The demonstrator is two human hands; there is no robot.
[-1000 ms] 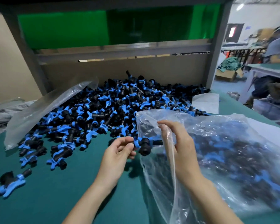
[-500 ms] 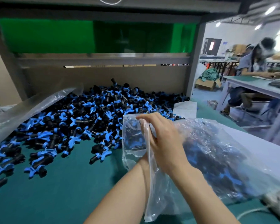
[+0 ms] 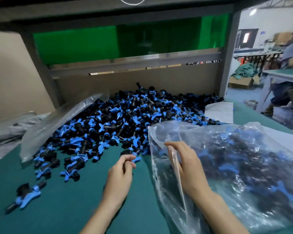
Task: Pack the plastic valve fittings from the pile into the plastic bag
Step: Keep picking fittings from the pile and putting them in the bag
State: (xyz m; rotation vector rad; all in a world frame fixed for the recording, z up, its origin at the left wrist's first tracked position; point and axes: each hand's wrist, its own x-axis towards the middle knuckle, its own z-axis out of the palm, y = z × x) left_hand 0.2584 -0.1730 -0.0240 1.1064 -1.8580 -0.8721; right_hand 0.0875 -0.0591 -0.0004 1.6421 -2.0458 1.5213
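**Left hand on a fitting, right hand holding the bag's mouth**

At centre frame the left hand (image 3: 120, 174) reaches to the near edge of the pile (image 3: 125, 119). Its grip is curled shut on one fitting (image 3: 136, 159), whose blue handle sticks out past the fingertips. Blur makes it hard to tell whether that fitting is off the tabletop (image 3: 66, 208) or lying on it.

Just right of centre, the right hand (image 3: 188, 168) has its grip clamped on the clear film at the open mouth of the bag (image 3: 243, 157), thumb and fingers pinching the rim. The bag lies on its side across the right of the frame, already heaped with black and blue fittings, its mouth facing the pile.

The pile spreads over the green tabletop from the middle of the frame back to the brown backboard. An empty bag (image 3: 57, 125) lies slanted over its left edge. A stray fitting (image 3: 27, 193) lies alone at lower left, well apart from the hands. A white sheet (image 3: 218, 112) lies at the pile's right edge. At upper right, a seated person (image 3: 291, 56) is at another table.
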